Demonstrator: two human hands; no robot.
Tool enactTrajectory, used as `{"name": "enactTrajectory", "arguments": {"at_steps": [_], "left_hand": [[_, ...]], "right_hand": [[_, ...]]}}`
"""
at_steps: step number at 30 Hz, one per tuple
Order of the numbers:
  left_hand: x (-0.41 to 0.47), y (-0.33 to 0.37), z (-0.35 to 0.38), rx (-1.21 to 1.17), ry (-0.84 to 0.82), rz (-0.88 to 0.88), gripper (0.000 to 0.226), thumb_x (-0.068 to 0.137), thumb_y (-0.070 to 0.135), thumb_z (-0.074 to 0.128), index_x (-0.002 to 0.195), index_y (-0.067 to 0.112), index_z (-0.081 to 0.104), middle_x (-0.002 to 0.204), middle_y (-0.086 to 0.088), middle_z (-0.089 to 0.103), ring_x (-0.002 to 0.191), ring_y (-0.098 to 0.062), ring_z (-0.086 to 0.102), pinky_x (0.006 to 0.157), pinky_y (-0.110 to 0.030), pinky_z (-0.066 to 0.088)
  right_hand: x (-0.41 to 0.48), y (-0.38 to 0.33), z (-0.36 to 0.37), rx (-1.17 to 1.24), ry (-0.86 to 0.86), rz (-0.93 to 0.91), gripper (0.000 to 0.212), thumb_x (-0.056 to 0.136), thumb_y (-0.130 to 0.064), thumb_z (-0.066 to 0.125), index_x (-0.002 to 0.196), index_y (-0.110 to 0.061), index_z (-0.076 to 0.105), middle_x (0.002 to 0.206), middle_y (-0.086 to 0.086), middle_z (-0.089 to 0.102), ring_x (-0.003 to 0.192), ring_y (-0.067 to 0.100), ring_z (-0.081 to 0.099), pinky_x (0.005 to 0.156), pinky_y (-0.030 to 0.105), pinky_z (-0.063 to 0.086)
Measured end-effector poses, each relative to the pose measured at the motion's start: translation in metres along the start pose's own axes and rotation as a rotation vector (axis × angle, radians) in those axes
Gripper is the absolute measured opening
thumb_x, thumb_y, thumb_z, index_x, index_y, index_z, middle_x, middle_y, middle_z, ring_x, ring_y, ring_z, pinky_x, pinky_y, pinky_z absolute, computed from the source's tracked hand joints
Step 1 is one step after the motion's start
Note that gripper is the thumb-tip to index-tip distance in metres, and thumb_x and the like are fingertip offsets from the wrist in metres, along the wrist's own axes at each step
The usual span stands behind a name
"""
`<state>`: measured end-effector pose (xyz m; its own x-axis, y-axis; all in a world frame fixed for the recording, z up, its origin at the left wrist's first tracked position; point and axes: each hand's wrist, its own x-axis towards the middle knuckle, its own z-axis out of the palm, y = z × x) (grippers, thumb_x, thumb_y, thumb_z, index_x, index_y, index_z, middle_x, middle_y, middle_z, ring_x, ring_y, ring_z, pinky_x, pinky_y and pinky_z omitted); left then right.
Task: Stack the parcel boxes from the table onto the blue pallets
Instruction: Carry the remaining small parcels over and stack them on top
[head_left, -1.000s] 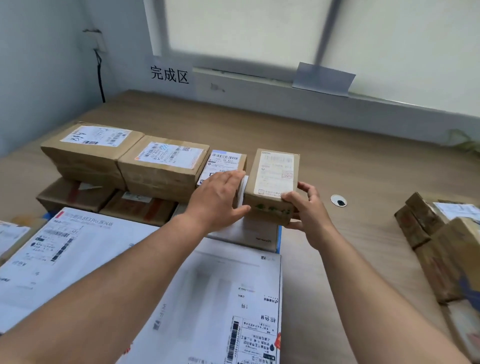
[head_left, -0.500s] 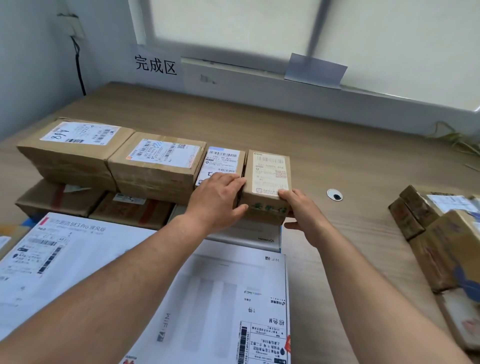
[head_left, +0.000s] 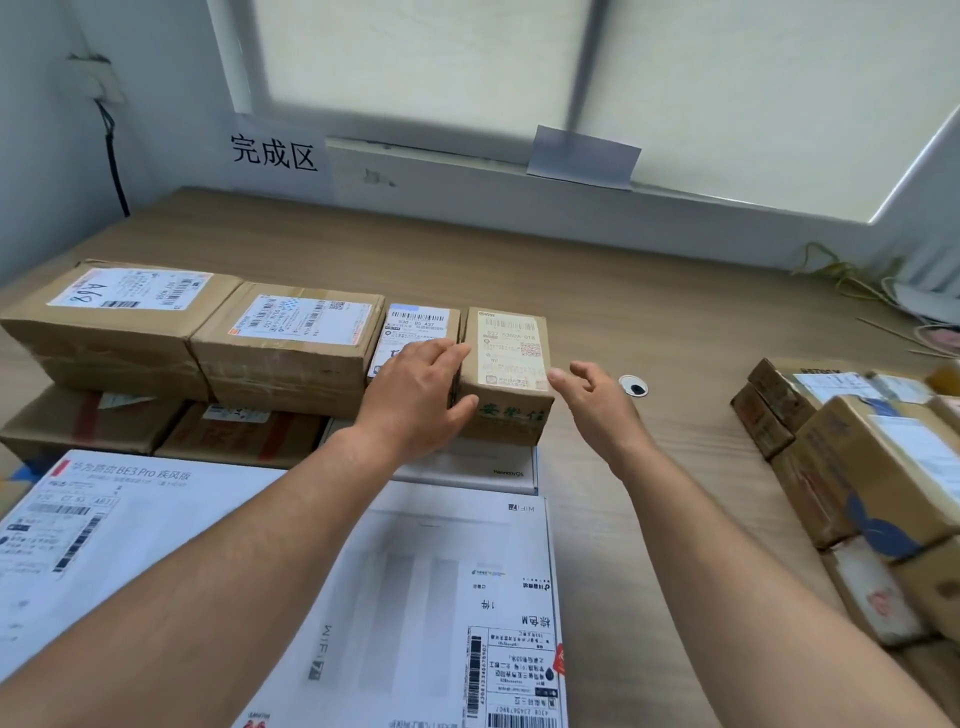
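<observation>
Stock as I read it from the head camera:

1. Small brown parcel box (head_left: 506, 374): upright at the right end of the upper row, label facing up, green print on its near face. It stands on a flat white box (head_left: 483, 462) and sits tight against the narrow labelled box (head_left: 415, 327) to its left.
2. Left hand (head_left: 415, 400): fingers nearly straight, laid over the top of the narrow labelled box along the seam with the small brown parcel box, and the thumb pressed to that parcel's near face. I see no curl around it.
3. Right hand (head_left: 597, 400): fingers loose and spread, holding nothing, just beside the parcel's right side. I cannot tell whether the index fingertip touches the corner.
4. Upper row, further left: a medium brown box (head_left: 291, 338), then a larger box marked A68 (head_left: 119, 317), edge to edge.
5. Lower layer: flatter brown boxes (head_left: 88, 421) with red tape under that row.
6. Near me: two large white cartons (head_left: 441, 597) lying flat, labels up.
7. Far right: a loose heap of brown parcels (head_left: 857, 467) on the wooden table (head_left: 649, 312), well apart from the stack.
8. A round cable grommet (head_left: 634, 386) lies between the stack and the heap.
9. A printed sign (head_left: 274, 153) hangs on the wall behind.
</observation>
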<state>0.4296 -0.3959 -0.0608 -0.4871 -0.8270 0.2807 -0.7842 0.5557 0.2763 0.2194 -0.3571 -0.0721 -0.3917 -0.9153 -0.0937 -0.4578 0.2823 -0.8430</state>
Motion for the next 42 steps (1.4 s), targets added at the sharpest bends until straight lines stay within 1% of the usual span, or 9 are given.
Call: {"name": "enactTrajectory", "arguments": {"at_steps": [4, 8, 10, 14, 21, 27, 31, 37, 42], "left_hand": [[0.002, 0.022, 0.004, -0.014, 0.105, 0.041, 0.056, 0.090, 0.038, 0.056, 0.139, 0.013, 0.044, 0.142, -0.009, 0.046, 0.131, -0.027, 0.040, 0.106, -0.041, 0.033], [0.001, 0.056, 0.015, -0.092, 0.178, 0.105, 0.053, 0.079, 0.042, 0.048, 0.115, 0.009, 0.064, 0.117, -0.013, 0.064, 0.104, -0.033, 0.061, 0.084, -0.044, 0.049], [0.000, 0.072, 0.022, -0.101, 0.164, 0.145, 0.052, 0.078, 0.044, 0.044, 0.111, 0.010, 0.066, 0.111, -0.011, 0.066, 0.099, -0.032, 0.062, 0.081, -0.042, 0.050], [-0.004, 0.097, 0.039, -0.097, 0.103, 0.185, 0.045, 0.079, 0.043, 0.050, 0.106, 0.012, 0.069, 0.098, -0.008, 0.068, 0.089, -0.030, 0.063, 0.078, -0.040, 0.048], [-0.020, 0.142, 0.069, -0.090, 0.039, 0.182, 0.046, 0.078, 0.048, 0.041, 0.094, 0.017, 0.072, 0.079, 0.001, 0.070, 0.070, -0.023, 0.066, 0.062, -0.033, 0.049], [-0.033, 0.196, 0.088, -0.082, 0.044, 0.170, 0.035, 0.074, 0.043, 0.055, 0.092, 0.017, 0.071, 0.072, 0.004, 0.069, 0.065, -0.023, 0.065, 0.059, -0.034, 0.049], [-0.036, 0.244, 0.101, -0.062, 0.065, 0.164, 0.045, 0.077, 0.047, 0.042, 0.091, 0.017, 0.072, 0.074, 0.003, 0.068, 0.066, -0.023, 0.065, 0.060, -0.034, 0.050], [-0.043, 0.332, 0.128, -0.034, 0.057, 0.176, 0.045, 0.077, 0.049, 0.042, 0.091, 0.018, 0.071, 0.080, 0.004, 0.068, 0.070, -0.022, 0.065, 0.062, -0.033, 0.050], [-0.050, 0.399, 0.146, -0.057, 0.040, 0.152, 0.047, 0.077, 0.051, 0.043, 0.093, 0.017, 0.071, 0.081, 0.003, 0.068, 0.071, -0.022, 0.066, 0.062, -0.033, 0.051]], "right_hand": [[-0.018, 0.002, -0.019, -0.217, 0.173, -0.103, 0.044, 0.092, -0.036, 0.058, 0.131, -0.015, 0.055, 0.128, 0.007, 0.059, 0.110, 0.018, 0.057, 0.092, 0.033, 0.047], [-0.037, 0.014, -0.041, -0.405, 0.268, -0.129, 0.036, 0.090, -0.028, 0.059, 0.125, -0.021, 0.059, 0.123, 0.001, 0.059, 0.102, 0.017, 0.059, 0.080, 0.029, 0.044], [-0.048, 0.022, -0.053, -0.481, 0.301, -0.122, 0.036, 0.089, -0.026, 0.058, 0.124, -0.023, 0.060, 0.122, -0.001, 0.058, 0.107, 0.018, 0.058, 0.081, 0.030, 0.045], [-0.068, 0.043, -0.077, -0.608, 0.342, -0.110, 0.036, 0.087, -0.024, 0.057, 0.123, -0.023, 0.060, 0.118, 0.001, 0.058, 0.108, 0.019, 0.057, 0.083, 0.036, 0.049], [-0.097, 0.081, -0.120, -0.686, 0.363, -0.085, 0.036, 0.091, -0.025, 0.053, 0.127, -0.025, 0.058, 0.125, -0.003, 0.056, 0.112, 0.016, 0.055, 0.085, 0.033, 0.047], [-0.111, 0.114, -0.163, -0.678, 0.351, -0.102, 0.035, 0.093, -0.026, 0.051, 0.127, -0.026, 0.057, 0.124, -0.005, 0.056, 0.112, 0.013, 0.053, 0.082, 0.031, 0.048], [-0.121, 0.138, -0.207, -0.661, 0.340, -0.120, 0.035, 0.093, -0.025, 0.051, 0.128, -0.026, 0.057, 0.123, -0.003, 0.055, 0.114, 0.014, 0.051, 0.084, 0.032, 0.047], [-0.140, 0.186, -0.286, -0.631, 0.405, -0.128, 0.032, 0.092, -0.026, 0.054, 0.123, -0.023, 0.060, 0.118, 0.001, 0.057, 0.108, 0.020, 0.053, 0.080, 0.032, 0.045], [-0.151, 0.230, -0.348, -0.653, 0.460, -0.137, 0.033, 0.092, -0.029, 0.055, 0.124, -0.023, 0.060, 0.119, 0.000, 0.058, 0.109, 0.017, 0.054, 0.078, 0.030, 0.044]]}}
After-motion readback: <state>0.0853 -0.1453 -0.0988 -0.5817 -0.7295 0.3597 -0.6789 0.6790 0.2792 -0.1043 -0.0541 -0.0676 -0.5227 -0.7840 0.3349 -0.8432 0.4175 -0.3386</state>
